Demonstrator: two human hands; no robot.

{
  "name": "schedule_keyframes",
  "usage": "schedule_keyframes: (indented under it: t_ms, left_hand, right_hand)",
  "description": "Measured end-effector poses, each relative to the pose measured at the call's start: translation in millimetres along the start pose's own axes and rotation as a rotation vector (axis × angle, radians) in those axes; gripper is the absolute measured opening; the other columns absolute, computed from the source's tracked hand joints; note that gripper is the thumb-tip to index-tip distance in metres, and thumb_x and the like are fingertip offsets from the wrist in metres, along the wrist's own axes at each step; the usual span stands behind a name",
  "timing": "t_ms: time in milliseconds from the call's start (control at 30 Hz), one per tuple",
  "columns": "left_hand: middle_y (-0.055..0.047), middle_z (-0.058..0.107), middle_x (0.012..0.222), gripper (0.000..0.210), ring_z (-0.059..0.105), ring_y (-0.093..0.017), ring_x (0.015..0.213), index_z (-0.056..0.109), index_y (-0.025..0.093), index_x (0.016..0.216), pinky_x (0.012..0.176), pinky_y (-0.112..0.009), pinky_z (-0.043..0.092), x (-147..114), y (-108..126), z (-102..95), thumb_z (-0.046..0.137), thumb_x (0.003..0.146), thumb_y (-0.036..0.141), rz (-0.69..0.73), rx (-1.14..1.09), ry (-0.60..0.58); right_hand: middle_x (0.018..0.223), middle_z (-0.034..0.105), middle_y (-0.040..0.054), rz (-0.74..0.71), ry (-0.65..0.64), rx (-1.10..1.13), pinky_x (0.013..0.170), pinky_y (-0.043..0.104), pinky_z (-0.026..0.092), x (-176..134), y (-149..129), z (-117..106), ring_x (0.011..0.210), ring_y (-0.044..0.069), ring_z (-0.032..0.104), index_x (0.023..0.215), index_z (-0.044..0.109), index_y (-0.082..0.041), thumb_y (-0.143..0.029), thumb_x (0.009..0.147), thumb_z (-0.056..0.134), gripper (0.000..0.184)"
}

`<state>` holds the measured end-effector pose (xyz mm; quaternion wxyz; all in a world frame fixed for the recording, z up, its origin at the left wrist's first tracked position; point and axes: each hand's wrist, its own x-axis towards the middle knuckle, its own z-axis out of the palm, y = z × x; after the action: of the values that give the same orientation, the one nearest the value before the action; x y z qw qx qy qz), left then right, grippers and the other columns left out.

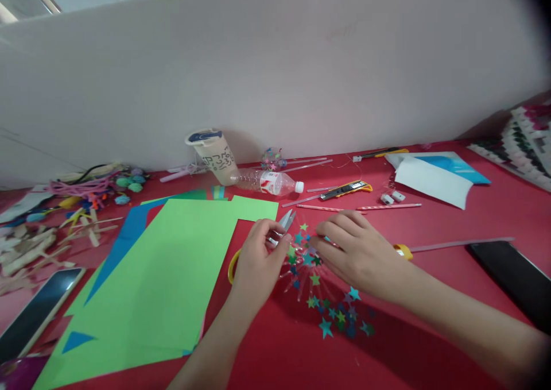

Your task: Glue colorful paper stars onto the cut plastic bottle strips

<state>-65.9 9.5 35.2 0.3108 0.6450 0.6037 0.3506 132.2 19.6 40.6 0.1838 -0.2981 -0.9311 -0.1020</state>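
A star decoration (315,279), made of clear strands with small shiny blue and green stars, sits between my two hands. My left hand (258,261) has its thumb and fingers pinched together at the left side of the stars; what lies in the pinch is hidden. Scissors (287,220) with grey blades and a yellow handle show behind this hand, partly covered by it. The fingers of my right hand (355,252) are curled closed on the decoration's right side. More loose-looking stars (340,316) appear just below, over the red table.
Green paper sheets (172,275) cover the left. Behind stand a paper cup (215,157) and a lying plastic bottle (273,183), near a utility knife (346,189) and striped sticks (390,207). Phones (41,312) lie at left and right (512,278). A white wall (275,74) closes the back.
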Motion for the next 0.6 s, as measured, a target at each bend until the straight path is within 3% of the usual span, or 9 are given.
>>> schedule_keyframes:
  t_ms: [167,267,600]
  left_hand:
    - [-0.002,0.052,0.096,0.006,0.052,-0.016,0.096,0.057,0.020,0.078,0.088,-0.030,0.039,-8.6,10.5,3.6,0.054,0.079,0.015,0.105,0.002,-0.044]
    - [-0.002,0.051,0.099,0.011,0.052,-0.015,0.098,0.057,0.021,0.079,0.088,-0.029,0.040,-13.1,15.3,4.6,0.054,0.077,0.010,0.098,-0.022,-0.110]
    - [-0.004,0.048,0.115,0.016,0.045,-0.019,0.116,0.063,0.023,0.086,0.098,-0.034,0.036,-12.4,9.1,13.5,0.058,0.074,0.013,0.123,0.119,-0.107]
  right_hand:
    - [0.092,0.057,0.0063,0.005,0.033,0.027,0.079,0.035,0.034,-0.4,-2.9,3.6,0.081,0.019,0.044,0.091,0.059,-0.017,-0.017,0.093,0.040,0.020]
    - [0.094,0.058,0.0075,0.006,0.065,0.055,0.079,0.035,0.034,-1.6,-5.2,4.6,0.082,0.020,0.045,0.092,0.060,-0.017,-0.016,0.093,0.040,0.020]
    - [0.084,0.060,0.0054,0.159,0.136,0.117,0.074,0.034,0.034,-8.0,-9.4,12.9,0.077,0.019,0.044,0.079,0.059,-0.017,-0.015,0.087,0.051,0.011]
